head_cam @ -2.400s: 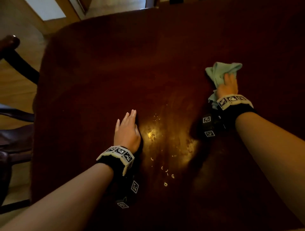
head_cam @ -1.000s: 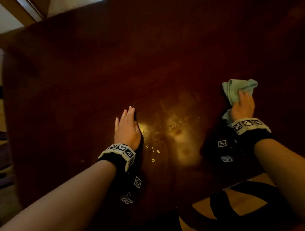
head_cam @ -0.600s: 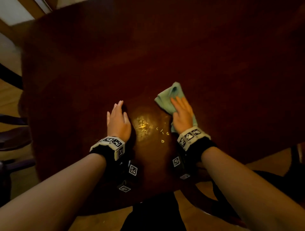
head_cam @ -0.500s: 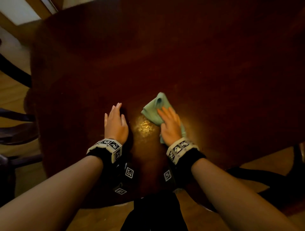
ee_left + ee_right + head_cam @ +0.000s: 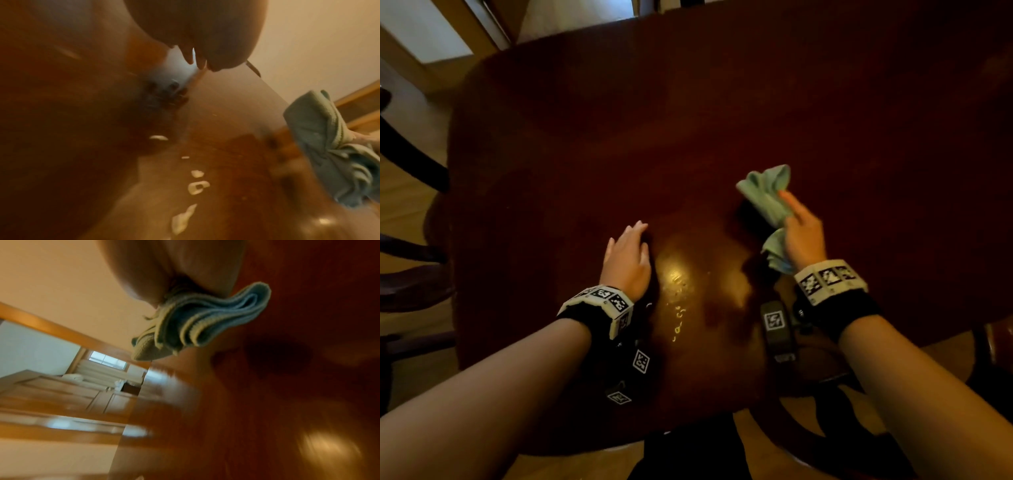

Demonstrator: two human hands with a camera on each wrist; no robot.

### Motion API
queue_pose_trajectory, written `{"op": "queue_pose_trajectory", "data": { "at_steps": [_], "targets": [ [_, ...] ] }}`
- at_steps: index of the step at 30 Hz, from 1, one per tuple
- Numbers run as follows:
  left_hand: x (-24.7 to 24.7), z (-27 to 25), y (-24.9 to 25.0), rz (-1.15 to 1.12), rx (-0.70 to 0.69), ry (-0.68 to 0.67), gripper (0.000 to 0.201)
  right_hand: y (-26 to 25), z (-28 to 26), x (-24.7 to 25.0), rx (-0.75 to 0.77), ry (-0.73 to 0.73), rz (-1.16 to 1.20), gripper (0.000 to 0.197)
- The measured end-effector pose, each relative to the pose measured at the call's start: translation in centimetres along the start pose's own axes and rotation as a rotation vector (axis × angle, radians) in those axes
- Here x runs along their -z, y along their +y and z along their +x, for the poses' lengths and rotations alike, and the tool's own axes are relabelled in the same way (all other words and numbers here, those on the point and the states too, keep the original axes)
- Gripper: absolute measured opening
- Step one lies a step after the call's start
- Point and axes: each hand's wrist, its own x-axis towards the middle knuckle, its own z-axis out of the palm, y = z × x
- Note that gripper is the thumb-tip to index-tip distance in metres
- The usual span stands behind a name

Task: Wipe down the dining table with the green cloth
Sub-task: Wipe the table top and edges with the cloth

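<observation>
Mid-wipe, cloth bunched up in the right hand

Left hand (image 5: 627, 260) lies flat, fingers together, on the dining table (image 5: 585, 137); crumbs (image 5: 678, 329) lie just right of it. Beyond them, right hand (image 5: 803, 236) clutches the green cloth (image 5: 767, 198), apparently lifted; it looks soft, light and floppy, so I'd grab the bunched middle.

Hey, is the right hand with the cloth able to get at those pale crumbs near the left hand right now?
Probably yes. The crumbs lie on open table between the wrists, nothing over them. The right hand grips the green cloth just beyond them; the left hand rests flat beside them, not across.
</observation>
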Motion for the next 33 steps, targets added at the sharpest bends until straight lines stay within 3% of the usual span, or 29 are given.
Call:
{"op": "queue_pose_trajectory", "data": {
  "at_steps": [4, 7, 11, 15, 18, 21, 25, 28, 30, 33],
  "targets": [
    [-2.0, 2.9, 2.8, 0.040, 0.004, -0.046, 0.047, 1.1, 6.8, 3.9, 0.013, 0.280, 0.017, 0.048],
    [-2.8, 3.9, 3.4, 0.045, 0.055, -0.004, 0.049, 3.0, 11.1, 5.5, -0.017, 0.398, -0.193, 0.045],
    [-3.3, 3.6, 3.4, 0.035, 0.064, 0.080, 0.050, 4.2, 14.9, 4.0, 0.093, 0.257, -0.711, 0.047],
    [-3.2, 3.8, 3.3, -0.013, 0.087, 0.103, 0.048, 2.2, 16.4, -1.9, 0.207, -0.025, -0.782, 0.051],
    [-2.6, 4.1, 2.4, -0.100, 0.109, 0.065, 0.048, 1.2, 14.6, -6.3, 0.316, -0.186, -0.737, 0.052],
    [-1.4, 4.0, 1.0, -0.150, 0.151, 0.130, 0.048, 1.4, 10.8, -9.1, 0.421, -0.377, -0.703, 0.054],
    [0.5, 2.8, -1.7, -0.048, 0.186, 0.172, 0.048, 3.0, 3.5, -10.8, 0.454, -0.558, -0.653, 0.056],
    [1.6, 0.3, -4.3, 0.111, 0.227, 0.114, 0.047, 4.3, -1.3, -10.5, 0.404, -0.651, -0.590, 0.051],
    [2.0, -2.2, -5.8, 0.206, 0.270, 0.070, 0.049, 4.7, -3.6, -9.4, 0.283, -0.615, -0.423, 0.049],
    [2.2, -6.0, -7.7, 0.275, 0.307, 0.049, 0.053, 4.6, -6.2, -6.3, 0.090, -0.363, -0.127, 0.050]
  ]
}}
